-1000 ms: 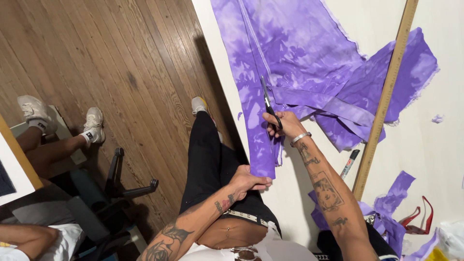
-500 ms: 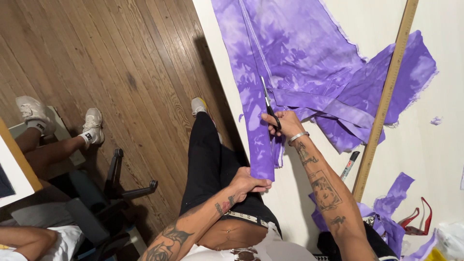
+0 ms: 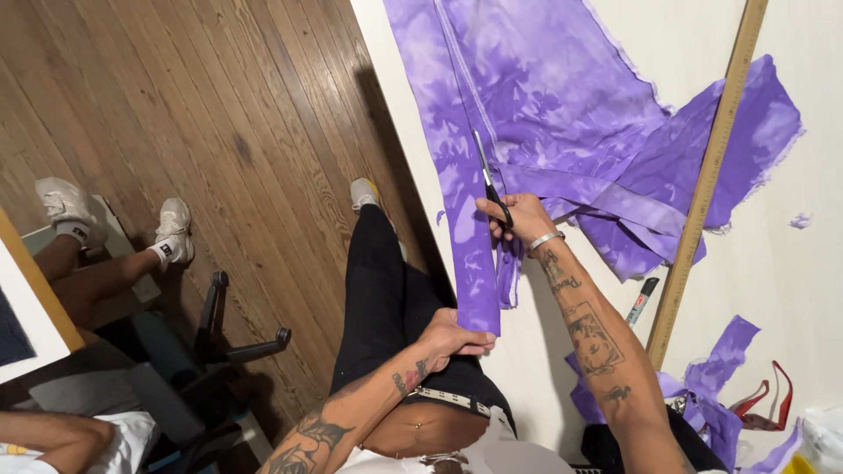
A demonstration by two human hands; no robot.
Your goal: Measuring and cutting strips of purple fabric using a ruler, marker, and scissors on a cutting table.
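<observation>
Right hand (image 3: pixel 524 219) fingers closed in black-handled steel scissors (image 3: pixel 488 180), blades ahead of fingertips. Left hand (image 3: pixel 452 333) pinched limp purple tie-dye cloth (image 3: pixel 527 96) strip end; soft, light, likely needs tension.

The purple tie-dye fabric (image 3: pixel 544 96) looks like soft matt cloth, kinda mottled, with frayed edges. The scissors (image 3: pixel 490 180) have dark, dull metal blades. The long yardstick (image 3: pixel 708 180) is bare matt wood, the table (image 3: pixel 790 290) is smooth off-white, and the floor (image 3: pixel 193 114) is worn, grainy wood planks.
</observation>
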